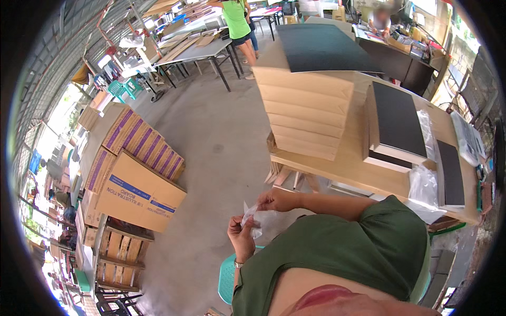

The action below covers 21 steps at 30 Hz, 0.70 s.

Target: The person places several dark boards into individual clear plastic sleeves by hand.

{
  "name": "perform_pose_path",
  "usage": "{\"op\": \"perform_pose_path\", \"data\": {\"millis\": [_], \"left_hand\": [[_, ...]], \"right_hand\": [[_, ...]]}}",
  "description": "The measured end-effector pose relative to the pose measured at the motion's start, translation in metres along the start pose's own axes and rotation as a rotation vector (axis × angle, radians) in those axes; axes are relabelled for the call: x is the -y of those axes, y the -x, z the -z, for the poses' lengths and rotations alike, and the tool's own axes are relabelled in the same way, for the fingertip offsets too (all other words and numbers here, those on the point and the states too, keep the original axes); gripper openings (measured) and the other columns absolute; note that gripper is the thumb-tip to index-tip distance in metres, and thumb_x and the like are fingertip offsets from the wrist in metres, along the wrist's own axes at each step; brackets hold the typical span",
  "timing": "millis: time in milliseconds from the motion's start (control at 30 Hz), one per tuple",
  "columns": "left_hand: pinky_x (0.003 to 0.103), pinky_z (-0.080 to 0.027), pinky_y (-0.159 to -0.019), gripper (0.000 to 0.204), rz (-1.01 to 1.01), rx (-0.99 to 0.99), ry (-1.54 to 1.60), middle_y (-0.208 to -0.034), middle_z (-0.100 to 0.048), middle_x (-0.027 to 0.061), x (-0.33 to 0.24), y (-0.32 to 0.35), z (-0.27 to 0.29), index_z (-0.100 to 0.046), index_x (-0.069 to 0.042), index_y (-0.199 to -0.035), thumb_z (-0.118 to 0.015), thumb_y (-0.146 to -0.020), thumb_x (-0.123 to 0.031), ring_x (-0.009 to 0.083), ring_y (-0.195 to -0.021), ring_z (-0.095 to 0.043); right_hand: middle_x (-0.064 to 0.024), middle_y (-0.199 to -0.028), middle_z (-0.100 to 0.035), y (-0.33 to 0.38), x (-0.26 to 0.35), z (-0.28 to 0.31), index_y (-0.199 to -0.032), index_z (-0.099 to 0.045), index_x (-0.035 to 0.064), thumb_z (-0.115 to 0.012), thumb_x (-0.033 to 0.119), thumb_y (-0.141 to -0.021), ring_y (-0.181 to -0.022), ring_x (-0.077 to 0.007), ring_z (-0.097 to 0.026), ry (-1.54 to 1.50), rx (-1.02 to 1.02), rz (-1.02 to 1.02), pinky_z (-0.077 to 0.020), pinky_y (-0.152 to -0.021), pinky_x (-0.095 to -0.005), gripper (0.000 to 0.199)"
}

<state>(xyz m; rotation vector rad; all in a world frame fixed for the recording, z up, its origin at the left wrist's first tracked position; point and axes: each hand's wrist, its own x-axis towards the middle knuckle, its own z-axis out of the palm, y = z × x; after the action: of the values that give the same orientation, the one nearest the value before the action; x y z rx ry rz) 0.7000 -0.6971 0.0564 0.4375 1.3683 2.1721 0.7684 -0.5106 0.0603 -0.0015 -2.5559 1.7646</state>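
A thin, crumpled piece of clear plastic (255, 227) is stretched between my two hands, in front of my body. My left hand (241, 238), with a watch (239, 264) on the wrist, pinches its near left side between thumb and fingers. Slightly farther off and to the right, my right hand (275, 200) has its fingers closed on the plastic's other side. Whether the plastic is a bag or a loose sheet cannot be made out. Both hands are off the table's left edge, above the floor.
On my right stands a wooden table (337, 169) with stacked black boards (398, 118), plastic wrap (423, 184) and a tall cardboard piece (305, 113) under a black sheet (327, 48). Cartons (139, 192) stack up at left above a wooden pallet (118, 258). People (237, 23) are farther back.
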Motion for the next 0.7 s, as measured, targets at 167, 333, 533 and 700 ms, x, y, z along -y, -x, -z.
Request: {"op": "perform_pose_path", "data": {"millis": [167, 333, 533, 700], "left_hand": [[0.02, -0.033, -0.044, 0.009, 0.033, -0.146, -0.139, -0.065, -0.053, -0.0019, -0.013, -0.063, 0.006, -0.051, -0.006, -0.08, -0.059, -0.084, -0.003, 0.0039, -0.05, -0.042], [0.02, -0.035, -0.049, 0.007, 0.097, -0.096, -0.043, -0.068, -0.053, -0.0029, -0.028, -0.141, 0.02, -0.055, -0.006, -0.085, -0.055, -0.088, -0.012, 0.0042, -0.055, -0.044], [0.03, -0.047, -0.072, 0.007, -0.059, -0.234, 0.247, -0.084, -0.059, 0.0033, -0.085, -0.236, 0.054, -0.053, -0.008, -0.088, -0.05, -0.09, -0.014, 0.0133, -0.077, -0.056], [0.032, -0.048, -0.075, 0.017, 0.075, -0.237, 0.35, -0.091, -0.058, 0.0044, -0.085, -0.295, 0.097, -0.052, -0.009, -0.093, -0.053, -0.088, -0.025, 0.0163, -0.085, -0.057]], "right_hand": [[-0.0017, -0.073, -0.057, -0.094, -0.02, 0.021, -0.09, -0.059, 0.0065, -0.058, 0.026, -0.088, -0.071, -0.0108, -0.054, -0.656, -0.019, -0.109, -0.0429, -0.066, -0.0261, 0.019], [0.0012, -0.069, -0.056, -0.181, -0.011, 0.039, -0.09, -0.056, 0.0058, -0.057, 0.023, -0.089, -0.065, -0.008, -0.052, -1.007, 0.182, -0.156, -0.0394, -0.056, -0.0229, 0.018], [-0.0007, -0.08, -0.063, -0.254, -0.032, 0.063, -0.096, -0.062, 0.0017, -0.059, 0.024, -0.087, -0.07, -0.008, -0.055, -0.467, 0.95, -0.025, -0.0426, -0.06, -0.0237, 0.024], [-0.0036, -0.092, -0.064, -0.306, -0.068, 0.086, -0.099, -0.062, 0.0007, -0.056, 0.021, -0.089, -0.08, -0.0106, -0.057, -0.526, 0.674, 0.034, -0.0449, -0.074, -0.0264, 0.023]]}}
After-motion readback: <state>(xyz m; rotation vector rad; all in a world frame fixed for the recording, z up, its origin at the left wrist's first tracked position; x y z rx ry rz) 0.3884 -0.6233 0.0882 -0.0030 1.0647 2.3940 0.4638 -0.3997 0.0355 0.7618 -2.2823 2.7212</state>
